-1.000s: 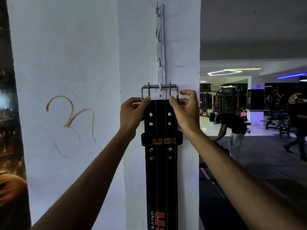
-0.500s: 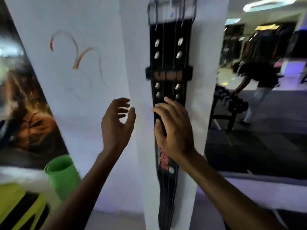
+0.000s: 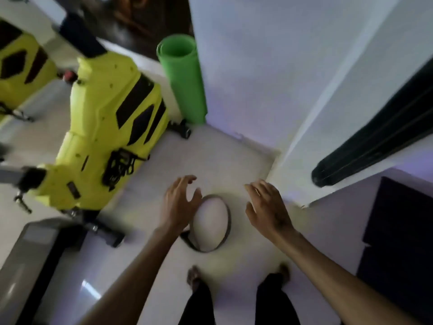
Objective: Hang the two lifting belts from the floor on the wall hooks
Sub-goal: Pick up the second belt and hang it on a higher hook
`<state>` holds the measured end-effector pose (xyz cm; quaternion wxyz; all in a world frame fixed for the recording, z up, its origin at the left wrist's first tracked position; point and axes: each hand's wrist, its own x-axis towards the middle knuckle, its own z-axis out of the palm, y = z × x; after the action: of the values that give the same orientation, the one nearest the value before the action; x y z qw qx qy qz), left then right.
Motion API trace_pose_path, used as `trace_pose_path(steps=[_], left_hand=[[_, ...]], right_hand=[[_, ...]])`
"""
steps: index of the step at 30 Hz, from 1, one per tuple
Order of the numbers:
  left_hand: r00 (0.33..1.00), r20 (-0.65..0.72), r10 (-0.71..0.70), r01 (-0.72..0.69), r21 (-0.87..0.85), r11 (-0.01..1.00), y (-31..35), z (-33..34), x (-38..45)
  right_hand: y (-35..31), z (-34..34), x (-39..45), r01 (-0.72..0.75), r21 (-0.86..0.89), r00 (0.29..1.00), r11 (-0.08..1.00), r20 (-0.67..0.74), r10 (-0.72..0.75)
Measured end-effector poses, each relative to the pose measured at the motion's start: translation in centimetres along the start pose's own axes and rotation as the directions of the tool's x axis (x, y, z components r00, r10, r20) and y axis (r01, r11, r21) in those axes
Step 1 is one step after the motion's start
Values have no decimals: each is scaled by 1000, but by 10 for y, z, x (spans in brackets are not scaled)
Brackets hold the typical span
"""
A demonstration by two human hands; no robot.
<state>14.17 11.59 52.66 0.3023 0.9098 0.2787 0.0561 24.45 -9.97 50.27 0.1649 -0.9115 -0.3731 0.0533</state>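
A dark lifting belt [image 3: 226, 221] lies coiled in a loop on the pale floor, just in front of my feet. My left hand [image 3: 179, 202] hovers above its left edge with fingers spread and holds nothing. My right hand [image 3: 267, 207] is to the right of the loop, also spread and empty. The lower end of a black belt [image 3: 375, 141] hangs against the white pillar [image 3: 316, 102] at the right. The wall hooks are out of view.
A yellow-green exercise machine [image 3: 105, 127] stands on the left. A rolled green mat [image 3: 185, 80] leans in the corner by the wall. A grey machine base [image 3: 30, 259] sits at lower left and a dark mat [image 3: 398, 242] at lower right.
Both hands let go of the black belt, which stays hanging on the pillar. My view swung down to the floor, and my hands dropped toward the coiled belt.
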Motion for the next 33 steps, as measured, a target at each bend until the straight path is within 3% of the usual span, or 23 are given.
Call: trace_pose_path(steps=[5,9,13,16,18,22,26,30,33], left_hand=[[953,158,-258,266,-31,963,-150,49,-44],[870,236,-434,460,-67,885,-244,111,-63],[790,273,-549,584,-60,810,-342,191,-69],[737,318,-597,637,-30,770,-413,250,-75],[695,365,-620,664,5,747,-456,281,-80],[664,462,-589,636,65,769,-516,332,-94],[643,463,-610,671,44,740,-547,367,-98],[637,471,-610,695,-9,719,-542,378,-95],[603,441,-665,775,-124,620,-516,362,-83]], right_hand=[[-64,165,-17,-51,55,945,997,327,30],[-100,289,-21,-101,69,826,993,563,45],[-116,428,-15,-178,63,708,982,701,84],[-120,523,-10,-314,39,610,949,774,170],[-116,579,-3,-329,33,630,944,752,193],[-101,670,10,-155,-61,702,986,696,153],[-80,727,27,-126,-121,737,985,653,175],[-68,736,29,-113,-77,770,991,623,136],[-66,702,30,-247,8,751,969,633,186]])
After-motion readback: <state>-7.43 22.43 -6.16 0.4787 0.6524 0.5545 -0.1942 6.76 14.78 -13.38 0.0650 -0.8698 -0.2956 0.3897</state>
